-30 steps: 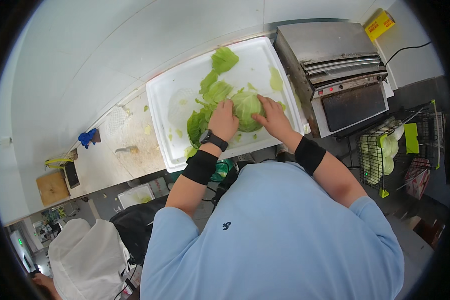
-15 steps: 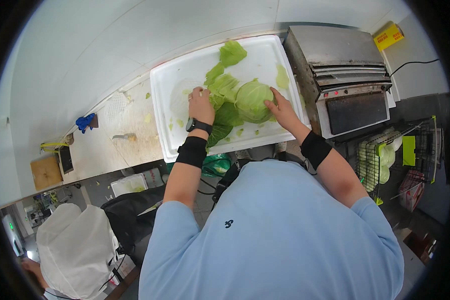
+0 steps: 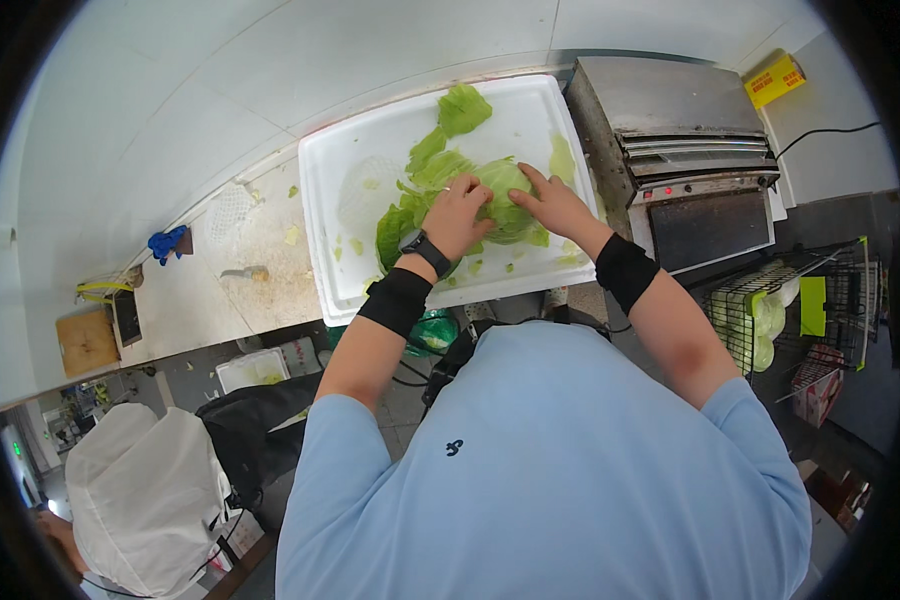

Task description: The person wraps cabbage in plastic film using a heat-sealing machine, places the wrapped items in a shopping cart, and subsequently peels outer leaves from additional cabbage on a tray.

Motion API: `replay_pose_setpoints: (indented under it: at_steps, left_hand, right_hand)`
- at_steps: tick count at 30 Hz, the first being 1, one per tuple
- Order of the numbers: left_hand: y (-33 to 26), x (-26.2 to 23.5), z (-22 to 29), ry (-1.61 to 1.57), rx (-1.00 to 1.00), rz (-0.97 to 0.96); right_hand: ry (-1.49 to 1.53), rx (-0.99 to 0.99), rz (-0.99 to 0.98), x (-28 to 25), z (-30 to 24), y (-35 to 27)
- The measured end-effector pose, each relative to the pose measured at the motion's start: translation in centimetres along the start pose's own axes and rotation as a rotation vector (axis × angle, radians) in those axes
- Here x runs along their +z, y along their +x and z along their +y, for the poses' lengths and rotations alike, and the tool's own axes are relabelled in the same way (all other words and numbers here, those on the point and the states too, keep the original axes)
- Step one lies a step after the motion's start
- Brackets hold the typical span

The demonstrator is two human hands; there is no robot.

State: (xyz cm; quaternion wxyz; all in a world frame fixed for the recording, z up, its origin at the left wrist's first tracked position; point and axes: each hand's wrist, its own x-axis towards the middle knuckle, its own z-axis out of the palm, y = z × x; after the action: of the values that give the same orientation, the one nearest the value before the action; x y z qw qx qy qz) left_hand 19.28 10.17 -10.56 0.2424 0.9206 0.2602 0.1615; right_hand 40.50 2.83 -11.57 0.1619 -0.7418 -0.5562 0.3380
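Observation:
A round pale-green cabbage (image 3: 511,222) sits in the white foam tray (image 3: 355,140). On its left side my left hand (image 3: 456,216) presses curled fingers against the leaves. My right hand (image 3: 562,210) grips the right side, thumb and fingers bent over the top. Torn loose cabbage leaves (image 3: 394,232) lie left of the head, partly hidden under my left wrist. Another loose leaf (image 3: 464,108) rests toward the tray's far edge. Small green scraps are scattered over the tray floor.
A metal grill-like appliance (image 3: 710,200) stands right of the tray. Below it, a black wire basket (image 3: 735,328) contains cabbages. On the worktop to the left are a knife (image 3: 246,273) and a blue cloth (image 3: 169,243). Another person (image 3: 145,490) is at lower left.
My left hand has moved right from the loose leaves onto the cabbage. Leaves at the left have shifted further left. My right hand has moved slightly up and inward over the head.

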Motion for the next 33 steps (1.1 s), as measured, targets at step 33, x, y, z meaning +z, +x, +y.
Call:
replay_pose_setpoints:
  at_steps: [33]
  left_hand:
    - [-2.2, 0.9, -0.4, -0.122, -0.137, 0.286]
  right_hand:
    - [-0.315, 0.081, -0.169, -0.7, -6.9, 4.4]
